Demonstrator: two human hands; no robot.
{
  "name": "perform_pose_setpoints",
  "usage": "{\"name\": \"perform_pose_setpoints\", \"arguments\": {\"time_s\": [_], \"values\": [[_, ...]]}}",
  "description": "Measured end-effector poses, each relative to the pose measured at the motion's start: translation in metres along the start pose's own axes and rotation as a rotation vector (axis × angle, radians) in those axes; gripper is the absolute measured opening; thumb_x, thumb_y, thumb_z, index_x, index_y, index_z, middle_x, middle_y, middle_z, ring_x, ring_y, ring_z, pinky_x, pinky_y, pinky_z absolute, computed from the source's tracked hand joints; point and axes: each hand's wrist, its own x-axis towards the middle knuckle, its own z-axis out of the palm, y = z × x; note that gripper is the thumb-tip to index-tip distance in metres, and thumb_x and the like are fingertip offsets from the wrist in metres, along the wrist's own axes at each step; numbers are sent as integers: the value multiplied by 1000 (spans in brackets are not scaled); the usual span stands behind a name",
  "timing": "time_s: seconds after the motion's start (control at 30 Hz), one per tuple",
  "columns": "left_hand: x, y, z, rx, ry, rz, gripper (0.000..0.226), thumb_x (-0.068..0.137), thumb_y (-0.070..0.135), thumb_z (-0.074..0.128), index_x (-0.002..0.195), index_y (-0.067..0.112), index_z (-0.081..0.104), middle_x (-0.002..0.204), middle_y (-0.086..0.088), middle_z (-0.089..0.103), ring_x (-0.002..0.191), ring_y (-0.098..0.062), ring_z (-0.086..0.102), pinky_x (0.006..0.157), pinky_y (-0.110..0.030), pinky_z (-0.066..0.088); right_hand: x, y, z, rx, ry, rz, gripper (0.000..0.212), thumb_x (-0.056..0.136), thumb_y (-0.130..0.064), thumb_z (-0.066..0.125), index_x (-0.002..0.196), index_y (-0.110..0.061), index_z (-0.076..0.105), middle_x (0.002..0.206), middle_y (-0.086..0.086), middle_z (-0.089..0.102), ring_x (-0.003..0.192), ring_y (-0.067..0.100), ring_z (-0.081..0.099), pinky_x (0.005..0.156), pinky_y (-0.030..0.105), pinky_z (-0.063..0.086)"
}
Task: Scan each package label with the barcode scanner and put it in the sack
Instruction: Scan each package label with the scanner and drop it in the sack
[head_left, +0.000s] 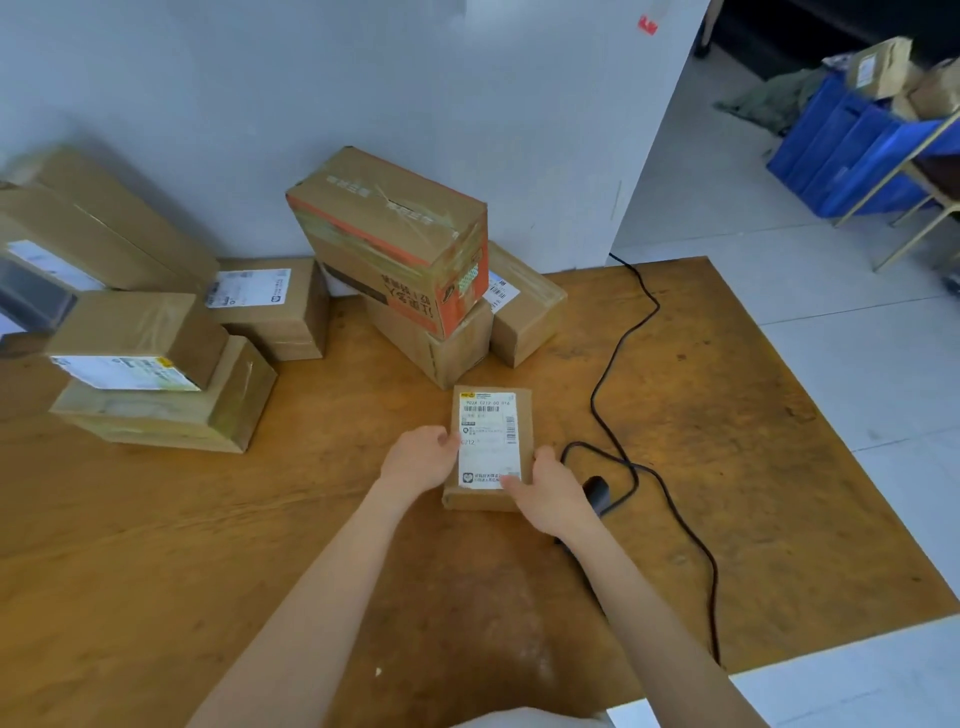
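The small package (493, 452) sits at the centre of the frame, a flat brown cardboard box with its white label (485, 415) facing up and its long axis running from the near edge of the frame towards the far one. Both hands hold it. The left hand (421, 457) has its fingers curled round the left long edge, and the right hand (550, 493) grips the near right corner with the thumb lying on the label. I cannot tell whether the box rests on the tabletop (727, 415) or is raised a little off it. The black barcode scanner (596, 491) lies just to the right of the right hand and partly behind it, so that hand is the nearer one to take it up, I judge, while the left hand steadies the box. Its thin black cable (613, 364) loops across the worn, blotchy wooden surface. Beyond stands a taped box with orange print (389, 234), tilted on plainer boxes. More labelled cartons (156, 374) are piled at the left. A blue crate (852, 156) shows at the upper right, and no sack is plainly visible.
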Motion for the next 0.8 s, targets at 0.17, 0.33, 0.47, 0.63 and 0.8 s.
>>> {"name": "perform_pose_setpoints", "arguments": {"time_s": [0.17, 0.33, 0.47, 0.63, 0.8], "values": [[-22, -21, 5, -22, 3, 12, 46, 102, 38, 36, 62, 17, 40, 65, 1, 48, 65, -18, 48, 56, -30, 32, -18, 1, 27, -29, 69, 24, 40, 92, -27, 60, 120, -5, 41, 118, 12, 57, 99, 28, 60, 74, 38, 51], [-32, -39, 6, -131, -52, 41, 47, 100, 46, 41, 66, 14, 47, 75, -7, 66, 70, -22, 61, 60, -31, 40, -34, 8, 41, 108, 120, 21, 35, 91, -22, 63, 103, -14, 32, 98, 5, 52, 83, 21, 51, 56, 26, 36], [-34, -46, 3, -227, -166, 58, 42, 95, 51, 50, 82, 13, 62, 88, 2, 67, 79, -13, 61, 65, -24, 44, -43, 12, 51, 210, 174, 16, 38, 89, -21, 66, 103, -16, 32, 100, 1, 52, 82, 17, 50, 56, 21, 35], [-39, -51, 4, -461, -344, 68, 41, 88, 41, 67, 122, 18, 64, 115, 8, 61, 104, -10, 53, 86, -24, 41, -53, 20, 56, 237, 206, -29, 39, 85, -20, 70, 102, -13, 35, 104, 0, 54, 82, 13, 49, 63, 22, 41], [-41, -64, 10, -595, -370, 30, 29, 82, 34, 75, 102, 16, 64, 116, 10, 63, 116, -14, 54, 97, -33, 41, -56, 23, 62, 255, 225, -39, 38, 83, -16, 72, 102, -13, 39, 107, 0, 59, 90, 14, 56, 69, 22, 46]]}}
